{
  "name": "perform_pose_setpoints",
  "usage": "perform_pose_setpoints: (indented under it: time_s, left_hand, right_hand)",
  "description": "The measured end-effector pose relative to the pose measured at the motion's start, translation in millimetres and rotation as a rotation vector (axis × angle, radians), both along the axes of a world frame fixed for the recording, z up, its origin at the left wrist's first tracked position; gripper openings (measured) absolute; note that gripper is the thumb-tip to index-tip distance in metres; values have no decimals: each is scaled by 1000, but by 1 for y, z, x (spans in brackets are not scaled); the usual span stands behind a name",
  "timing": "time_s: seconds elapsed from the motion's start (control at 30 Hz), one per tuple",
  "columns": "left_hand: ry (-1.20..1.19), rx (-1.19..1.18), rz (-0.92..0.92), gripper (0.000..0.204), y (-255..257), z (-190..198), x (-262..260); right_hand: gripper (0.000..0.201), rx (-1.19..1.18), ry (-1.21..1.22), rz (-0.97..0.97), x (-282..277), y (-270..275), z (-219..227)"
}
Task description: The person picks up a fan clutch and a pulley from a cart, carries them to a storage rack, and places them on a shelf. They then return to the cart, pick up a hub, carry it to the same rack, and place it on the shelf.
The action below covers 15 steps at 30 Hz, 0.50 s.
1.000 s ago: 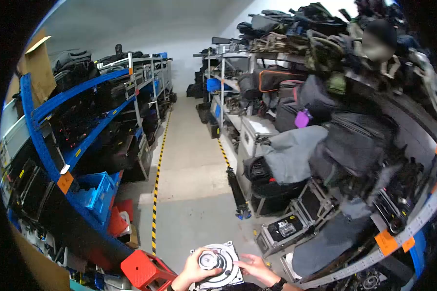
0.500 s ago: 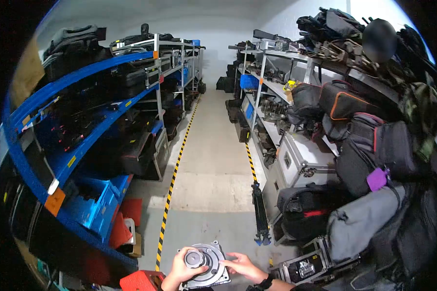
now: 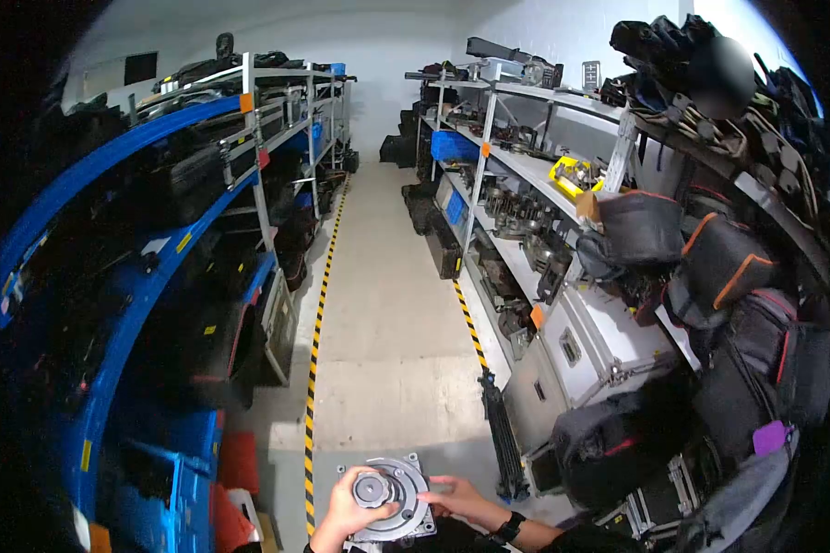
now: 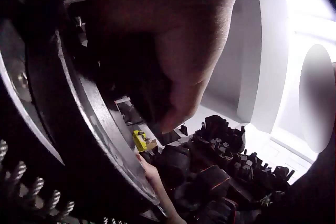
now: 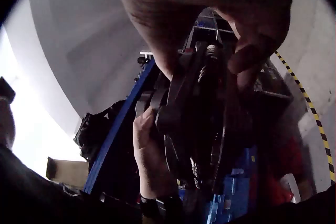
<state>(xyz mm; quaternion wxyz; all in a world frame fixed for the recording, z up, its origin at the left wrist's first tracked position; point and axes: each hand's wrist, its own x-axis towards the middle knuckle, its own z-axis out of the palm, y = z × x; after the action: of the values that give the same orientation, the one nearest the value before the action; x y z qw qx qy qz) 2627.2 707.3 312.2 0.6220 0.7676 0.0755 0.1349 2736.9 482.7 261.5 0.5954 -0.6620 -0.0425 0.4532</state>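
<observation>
Has advanced down the aisle (image 3: pixel 387 304) since earlier, leaving the red stool out of view. Holds a round metal mount (image 3: pixel 402 527), fringed beneath with twisted steel cable coils (image 4: pixel 35 188), low before the body. Curls left hand (image 3: pixel 343 510) round its fluted knob (image 3: pixel 372 489); pinches its rim with right hand (image 3: pixel 458 499). Stands between blue shelf beams (image 3: pixel 161 269) and padded fabric bags (image 3: pixel 742 355).

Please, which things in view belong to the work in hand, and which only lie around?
Job in hand: round metal device, held by left hand and right hand.
Apparently just lying about: folded black stand, white case, yellow bin, blue crate.
</observation>
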Motion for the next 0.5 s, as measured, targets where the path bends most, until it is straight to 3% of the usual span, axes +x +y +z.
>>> perform_pose_setpoints:
  time_s: [0.1, 0.23, 0.3, 0.5]
  left_hand:
    - [18, -75, -31, 61, 29, -20, 71]
    - [33, 4, -51, 62, 65, -43, 183]
    - [5, -8, -71, 62, 82, -36, 245]
    - [-75, 64, -118, 62, 135, 5, 415]
  right_hand:
    - [92, -41, 11, -38, 66, 25, -20]
    - [94, -93, 9, -78, 175, 62, -30]
    - [95, -94, -5, -79, 233, 77, -38]
    - [100, -25, 4, -132, 395, 130, -7]
